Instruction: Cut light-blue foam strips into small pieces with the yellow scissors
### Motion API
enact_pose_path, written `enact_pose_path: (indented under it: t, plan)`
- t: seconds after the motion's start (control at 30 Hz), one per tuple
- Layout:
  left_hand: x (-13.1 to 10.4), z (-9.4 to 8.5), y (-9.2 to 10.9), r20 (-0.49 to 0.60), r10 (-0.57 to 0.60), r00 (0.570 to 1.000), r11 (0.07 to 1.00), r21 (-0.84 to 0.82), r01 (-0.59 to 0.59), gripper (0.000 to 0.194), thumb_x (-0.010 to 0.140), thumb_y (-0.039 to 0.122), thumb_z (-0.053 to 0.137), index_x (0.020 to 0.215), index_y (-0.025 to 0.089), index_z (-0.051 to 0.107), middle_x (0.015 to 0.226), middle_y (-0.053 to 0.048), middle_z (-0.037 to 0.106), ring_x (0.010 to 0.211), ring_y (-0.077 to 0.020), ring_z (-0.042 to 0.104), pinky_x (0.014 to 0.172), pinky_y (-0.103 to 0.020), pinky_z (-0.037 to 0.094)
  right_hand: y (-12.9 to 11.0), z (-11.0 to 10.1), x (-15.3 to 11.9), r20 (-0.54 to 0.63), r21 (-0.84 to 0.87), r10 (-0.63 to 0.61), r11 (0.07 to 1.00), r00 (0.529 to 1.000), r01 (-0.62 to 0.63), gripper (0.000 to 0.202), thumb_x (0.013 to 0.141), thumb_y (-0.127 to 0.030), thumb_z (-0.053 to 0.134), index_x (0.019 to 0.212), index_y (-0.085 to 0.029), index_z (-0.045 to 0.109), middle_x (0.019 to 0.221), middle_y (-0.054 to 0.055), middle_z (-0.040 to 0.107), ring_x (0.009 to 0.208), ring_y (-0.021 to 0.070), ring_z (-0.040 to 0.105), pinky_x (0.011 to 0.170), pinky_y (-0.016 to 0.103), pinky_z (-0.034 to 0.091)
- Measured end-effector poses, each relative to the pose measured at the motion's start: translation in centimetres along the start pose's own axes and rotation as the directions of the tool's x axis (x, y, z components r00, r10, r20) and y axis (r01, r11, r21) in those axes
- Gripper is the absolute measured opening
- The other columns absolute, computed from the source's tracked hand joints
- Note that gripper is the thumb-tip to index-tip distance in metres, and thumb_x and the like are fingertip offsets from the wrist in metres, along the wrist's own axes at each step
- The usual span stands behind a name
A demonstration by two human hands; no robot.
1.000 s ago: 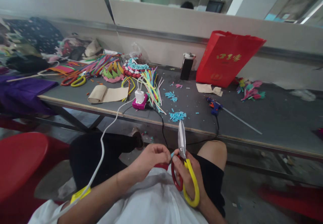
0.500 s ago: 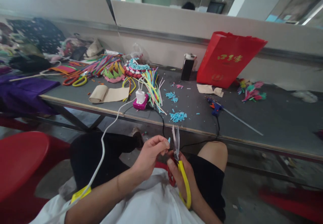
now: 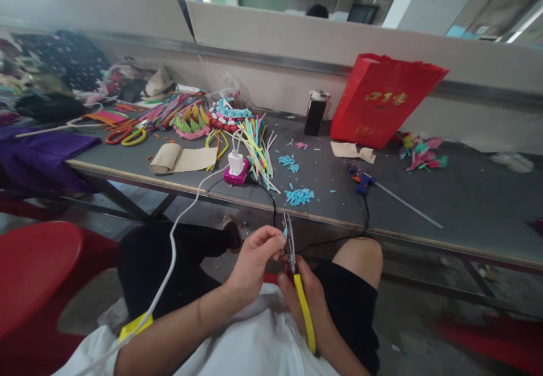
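Observation:
Above my lap, my left hand [image 3: 258, 257] pinches a small light-blue piece [image 3: 285, 232], its material too small to make out. My right hand [image 3: 303, 288] is wrapped round the yellow-handled scissors [image 3: 291, 243], blades pointing up and slightly parted. The blades are right beside the blue piece and my left fingertips; whether they touch it I cannot tell. On the table edge in front lies a pile of cut light-blue pieces [image 3: 299, 197], with a second blue pile [image 3: 289, 163] behind it.
A magenta power socket with a white plug [image 3: 236, 170] trails a white cable past my left arm. Colourful strips [image 3: 259, 147], a beige roll [image 3: 186, 158], a glue gun [image 3: 361, 180] and a red bag [image 3: 384, 102] are on the table [image 3: 424, 189]. A red stool [image 3: 40, 274] stands left.
My right hand has brought the scissors left, up to the blue piece, and the blades stand closer together. My left hand has stayed nearly in place.

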State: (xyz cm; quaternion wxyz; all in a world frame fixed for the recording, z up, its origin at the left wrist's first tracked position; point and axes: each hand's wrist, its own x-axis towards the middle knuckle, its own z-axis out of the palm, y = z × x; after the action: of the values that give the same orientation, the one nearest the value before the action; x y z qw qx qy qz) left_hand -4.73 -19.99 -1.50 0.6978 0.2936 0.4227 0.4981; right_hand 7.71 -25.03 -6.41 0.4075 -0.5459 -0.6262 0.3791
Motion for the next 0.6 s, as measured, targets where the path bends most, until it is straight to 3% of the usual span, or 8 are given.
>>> enact_pose_path:
  t: [0.6]
  plan:
    - [-0.06,0.02,-0.18,-0.005,-0.001,1.0,1.0,0.01,0.001,0.019,0.073,0.028,0.071,0.069,0.017,0.056,0.054,0.006,0.046,0.052,-0.007,0.043,0.055,-0.019,0.038,-0.12,0.08,-0.13,0.021,-0.046,0.029,0.999,0.999,-0.028,0.022,0.09,-0.035,0.053,0.105,-0.02,0.056,0.081,0.001,0.063,0.068,0.014,0.059,0.063,0.022,0.047]
